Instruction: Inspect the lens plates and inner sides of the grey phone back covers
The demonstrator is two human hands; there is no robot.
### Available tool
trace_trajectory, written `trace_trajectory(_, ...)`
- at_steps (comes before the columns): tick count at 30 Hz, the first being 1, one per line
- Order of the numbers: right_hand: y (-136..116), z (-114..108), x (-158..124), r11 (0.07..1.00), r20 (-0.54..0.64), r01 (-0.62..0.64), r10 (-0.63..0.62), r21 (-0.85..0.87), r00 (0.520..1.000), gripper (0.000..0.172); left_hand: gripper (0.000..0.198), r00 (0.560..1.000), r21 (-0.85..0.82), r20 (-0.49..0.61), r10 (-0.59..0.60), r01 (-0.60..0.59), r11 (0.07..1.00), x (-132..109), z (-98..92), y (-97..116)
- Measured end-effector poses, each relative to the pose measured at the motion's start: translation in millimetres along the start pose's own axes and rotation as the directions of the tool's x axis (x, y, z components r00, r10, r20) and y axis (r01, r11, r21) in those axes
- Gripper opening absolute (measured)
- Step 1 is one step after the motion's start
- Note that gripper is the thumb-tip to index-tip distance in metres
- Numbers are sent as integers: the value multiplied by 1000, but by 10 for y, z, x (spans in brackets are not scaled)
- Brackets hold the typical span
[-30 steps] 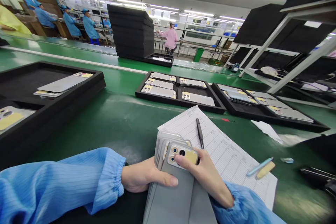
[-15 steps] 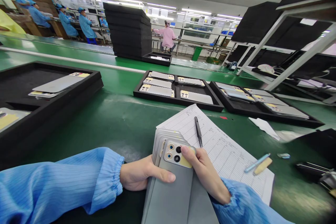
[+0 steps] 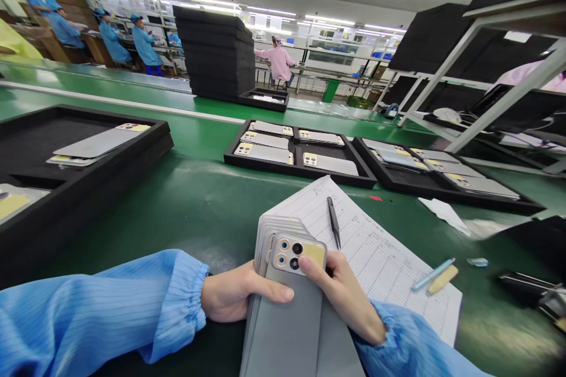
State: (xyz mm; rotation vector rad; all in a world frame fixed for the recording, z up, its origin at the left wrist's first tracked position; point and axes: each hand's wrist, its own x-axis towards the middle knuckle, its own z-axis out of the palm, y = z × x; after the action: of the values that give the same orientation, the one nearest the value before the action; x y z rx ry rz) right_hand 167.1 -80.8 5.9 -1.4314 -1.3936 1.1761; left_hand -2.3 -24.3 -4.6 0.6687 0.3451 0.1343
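Several grey phone back covers are fanned out in a stack between my two hands. The top one has a camera block with round lens rings and a yellow film patch. My left hand is closed around the stack's left edge, its thumb lying across the top cover. From the right, my right hand grips the upper end, with the thumb at the lower part of the camera block. The fingers beneath the stack are hidden. Behind the covers lies a gridded paper sheet with handwriting, and black tweezers rest on it.
Black foam trays with more covers stand ahead, at right and at left. A blue pen and a tan piece lie on the sheet. Farther back rises a tall stack of black trays. Several people work beyond.
My right thumb has slid down and left over the camera block, uncovering more of the yellow film. The top cover has shifted slightly left. My left hand has hardly moved.
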Motion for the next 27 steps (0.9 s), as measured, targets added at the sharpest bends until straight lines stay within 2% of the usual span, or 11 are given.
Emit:
trace_trajectory(5, 11, 17, -18, 999, 14, 34, -34, 3, 999, 32, 37, 997, -51, -77, 18, -22, 998, -12, 2, 3)
trace_trajectory(10, 5, 23, -3, 999, -25, 38, -38, -6, 999, 34, 39, 970, -191, -222, -97, 54, 980, 1, -19, 16)
trace_trajectory(12, 3, 23, 4, 998, -41, 54, -55, -9, 998, 34, 41, 963, -209, -251, -102, 49, 977, 8, -23, 24)
trace_trajectory(27, 20, 36, 23, 997, -67, 78, -78, -4, 995, 31, 38, 958, -211, -271, -99, 41, 977, -7, 0, 31)
